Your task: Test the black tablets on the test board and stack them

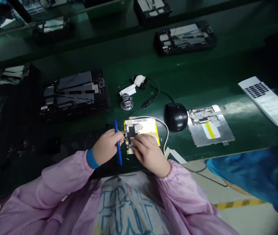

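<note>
Pale pink cloth sleeves with gathered cuffs (pixel 185 192) lie nearest the camera, either side of a white shirt with blue printed lines (pixel 129 209). Beyond them, on the glossy dark green bench (pixel 217 71), directly in front of me, sits the flat, roughly square white device assembly with yellow edging (pixel 151 123). Its dark strip of small components (pixel 126 130) faces left, lying lengthwise away from me; with my fingers covering part of it, I cannot tell which side is longer. My left hand (pixel 106 147), wearing a wide blue wristband (pixel 93 159), is curled closed around a slim blue plastic pen (pixel 116 127). The pen's long axis points nearly straight away from me, its far end leaning slightly left. Those fingertips reach the assembly's left edge. My right hand (pixel 151 155) lies over the assembly's near part, fingers bent and close together; whether they pinch anything I cannot tell. A thin white cable (pixel 167 132) curves round the assembly's right side, near a rounded black mouse (pixel 177 117).
</note>
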{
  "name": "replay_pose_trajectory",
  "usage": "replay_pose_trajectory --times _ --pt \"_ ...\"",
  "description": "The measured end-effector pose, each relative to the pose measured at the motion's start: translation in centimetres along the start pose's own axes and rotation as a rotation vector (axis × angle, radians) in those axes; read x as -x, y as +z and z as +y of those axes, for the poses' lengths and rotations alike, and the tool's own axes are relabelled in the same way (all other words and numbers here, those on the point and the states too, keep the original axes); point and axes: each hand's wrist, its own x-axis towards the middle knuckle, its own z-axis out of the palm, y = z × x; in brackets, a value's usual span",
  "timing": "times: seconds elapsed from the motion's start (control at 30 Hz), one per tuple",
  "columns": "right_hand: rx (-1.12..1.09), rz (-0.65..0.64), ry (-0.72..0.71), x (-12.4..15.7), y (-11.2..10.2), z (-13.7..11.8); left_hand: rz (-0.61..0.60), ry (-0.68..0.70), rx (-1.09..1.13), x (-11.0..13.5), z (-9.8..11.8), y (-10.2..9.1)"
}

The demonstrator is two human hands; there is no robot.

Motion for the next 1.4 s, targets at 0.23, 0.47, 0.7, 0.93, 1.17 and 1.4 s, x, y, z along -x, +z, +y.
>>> replay_pose_trajectory --times 0.23,0.47,0.7,0.93,1.17,1.4 --pt "-0.007 0.005 -0.014 0.1 0.1 0.0 0.105 0.109 0.033 0.0 -0.2 0.4" --pt "-0.032 0.049 -0.01 0.3 0.3 0.1 0.05 0.088 -0.06 -0.1 -0.1 0.4" --pt "0.036 0.008 -0.024 0.3 0.2 0.0 0.028 0.079 -0.082 0.0 -0.3 0.7" --pt "0.106 -0.018 -0.033 0.2 0.3 -0.4 0.044 0.092 -0.106 -0.1 -0.2 0.9" --pt "0.2 -0.076 -0.011 0.4 0.8 -1.3 0.02 0.072 -0.142 -0.1 -0.1 0.9" --pt "0.122 -0.139 0.033 0.2 0.0 -1.3 0.251 -0.037 0.074 3.3 -1.1 -4.7"
